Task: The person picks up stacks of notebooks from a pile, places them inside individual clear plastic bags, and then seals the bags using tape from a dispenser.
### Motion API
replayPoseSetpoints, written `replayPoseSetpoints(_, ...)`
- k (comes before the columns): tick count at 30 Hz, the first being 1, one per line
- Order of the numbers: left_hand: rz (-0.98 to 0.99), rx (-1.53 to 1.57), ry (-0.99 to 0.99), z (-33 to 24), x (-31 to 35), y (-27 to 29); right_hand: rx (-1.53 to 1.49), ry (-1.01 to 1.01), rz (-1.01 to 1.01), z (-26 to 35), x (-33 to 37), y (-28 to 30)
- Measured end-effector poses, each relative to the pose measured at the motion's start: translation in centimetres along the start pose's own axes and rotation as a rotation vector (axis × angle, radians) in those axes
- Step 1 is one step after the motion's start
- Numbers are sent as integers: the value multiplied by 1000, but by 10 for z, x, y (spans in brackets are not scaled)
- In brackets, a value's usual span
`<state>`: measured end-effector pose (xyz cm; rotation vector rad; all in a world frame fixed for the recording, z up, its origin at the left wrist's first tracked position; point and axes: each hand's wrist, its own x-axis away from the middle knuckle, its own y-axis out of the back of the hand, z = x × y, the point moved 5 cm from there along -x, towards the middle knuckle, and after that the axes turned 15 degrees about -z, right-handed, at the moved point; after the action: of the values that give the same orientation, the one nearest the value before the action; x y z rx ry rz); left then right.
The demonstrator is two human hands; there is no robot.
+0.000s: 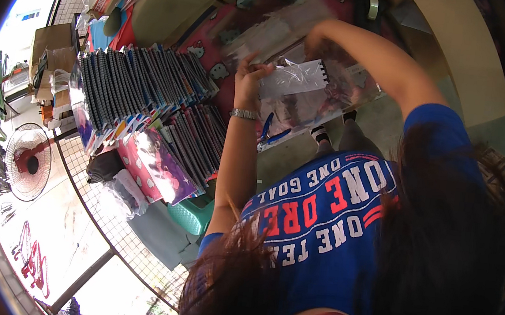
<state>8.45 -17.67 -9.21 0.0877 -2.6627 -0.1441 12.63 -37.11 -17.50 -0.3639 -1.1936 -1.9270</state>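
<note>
A bare left hand (250, 78), its fingers bent and slightly apart, meets the left end of a plastic-wrapped pad (291, 80), while the right hand (316, 39) is a blur beyond the pad's right end; the smear makes it hard to tell whether either hand's fingers are clamped on anything. The pad sits between the hands, above the middle of the worktop (218, 71), a pale, flat rectangle under glossy, creased clear plastic, with black comb-like teeth along its short right edge. A metal-link watch (243, 113) circles the left wrist. Below the pad, clear film (331, 108) spreads over the pink, cat-patterned worktop toward its near edge. Blue-handled pliers (274, 137) lie at the near left corner. Past the left edge stand tight rows of notebooks (150, 76), their ridged dark spines packed side by side, with a shiny pink-and-purple bundle (154, 169) in front. Farther left are a green plastic stool (191, 214) and a round, wire-caged fan (28, 162).
</note>
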Motion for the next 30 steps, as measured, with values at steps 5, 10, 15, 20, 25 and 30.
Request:
replayPoseSetpoints(5, 30, 27, -1, 11, -9, 4, -562, 62, -393, -6, 22, 24)
replayPoseSetpoints(10, 56, 16, -17, 6, -8, 7, -1358, 648, 86, 104, 79, 81)
replayPoseSetpoints(15, 60, -17, -9, -5, -1, -3, -943, 178, 43, 48, 23, 39)
replayPoseSetpoints(20, 97, 2, -3, 5, -5, 1, -812, 120, 146, 48, 11, 33)
replayPoseSetpoints(25, 57, 12, -29, 10, -4, 12, -916, 59, 222, 60, 7, 0)
replayPoseSetpoints(30, 58, -464, -547, -10, 1, -8, -151, -96, -72, -60, -25, -57)
